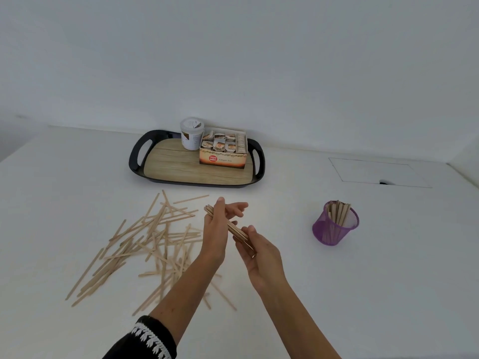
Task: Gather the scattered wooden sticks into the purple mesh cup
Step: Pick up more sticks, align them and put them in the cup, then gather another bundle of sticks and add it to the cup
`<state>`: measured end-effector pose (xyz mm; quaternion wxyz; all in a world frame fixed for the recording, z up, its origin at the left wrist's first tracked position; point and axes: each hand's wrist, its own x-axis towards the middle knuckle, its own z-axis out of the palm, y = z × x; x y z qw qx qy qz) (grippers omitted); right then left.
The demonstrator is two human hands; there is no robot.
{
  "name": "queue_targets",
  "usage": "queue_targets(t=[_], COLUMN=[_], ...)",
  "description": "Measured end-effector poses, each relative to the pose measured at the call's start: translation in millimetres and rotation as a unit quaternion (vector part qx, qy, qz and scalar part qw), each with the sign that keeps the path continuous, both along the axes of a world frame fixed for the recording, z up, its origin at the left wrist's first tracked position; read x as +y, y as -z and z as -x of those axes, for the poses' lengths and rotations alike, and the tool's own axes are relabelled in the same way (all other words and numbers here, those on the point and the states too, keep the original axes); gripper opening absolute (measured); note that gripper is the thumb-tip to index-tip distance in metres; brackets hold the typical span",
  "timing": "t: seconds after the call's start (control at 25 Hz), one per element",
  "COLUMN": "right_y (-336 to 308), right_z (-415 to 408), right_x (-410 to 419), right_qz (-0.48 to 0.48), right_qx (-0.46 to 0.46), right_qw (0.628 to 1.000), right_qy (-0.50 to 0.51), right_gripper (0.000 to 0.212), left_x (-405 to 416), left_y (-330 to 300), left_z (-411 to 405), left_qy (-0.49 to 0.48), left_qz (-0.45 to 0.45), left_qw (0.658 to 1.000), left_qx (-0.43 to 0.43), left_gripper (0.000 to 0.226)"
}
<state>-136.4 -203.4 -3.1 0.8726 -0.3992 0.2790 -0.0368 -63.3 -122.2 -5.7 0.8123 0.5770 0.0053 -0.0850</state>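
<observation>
Two bare forearms reaching forward above a white table (337,294), raised off it. Left hand (217,229) upright, thumb up, fingers curled round a small bundle of sticks (228,225). Right hand (259,255) palm inward, fingertips pinching the bundle's near end. Scattered wooden sticks (145,244) on the table below and left. Purple mesh cup (334,224), partly filled with sticks, upright well to the right.

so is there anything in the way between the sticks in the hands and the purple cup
Nothing visible. The bundle of sticks, held by the left hand and right hand, has only bare white table between it and the purple cup. The tray sits farther back.
</observation>
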Motion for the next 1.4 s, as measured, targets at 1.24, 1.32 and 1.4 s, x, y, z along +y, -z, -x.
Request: queue_targets(t=[1.24,1.32,1.4], right_y=[-74.5,-67.5,-62.9], right_z=[-27.8,-35.8,-42.1], right_x=[-276.9,-265.6,-263.8], right_qz=[0.856,0.856,0.852], right_qx=[0.031,0.058,0.051], right_qw=[0.402,0.374,0.385], right_qy=[-0.323,-0.352,-0.351], right_gripper=[0.027,0.028,0.03], left_x=[-115.0,-115.9,-115.8], left_y=[100.4,99.7,100.2], left_z=[67.3,67.9,66.9], left_qy=[0.048,0.048,0.05], left_qz=[-0.681,-0.681,-0.683], left_qw=[0.691,0.692,0.691], left_qx=[-0.236,-0.235,-0.232], left_gripper=[0.054,0.058,0.058])
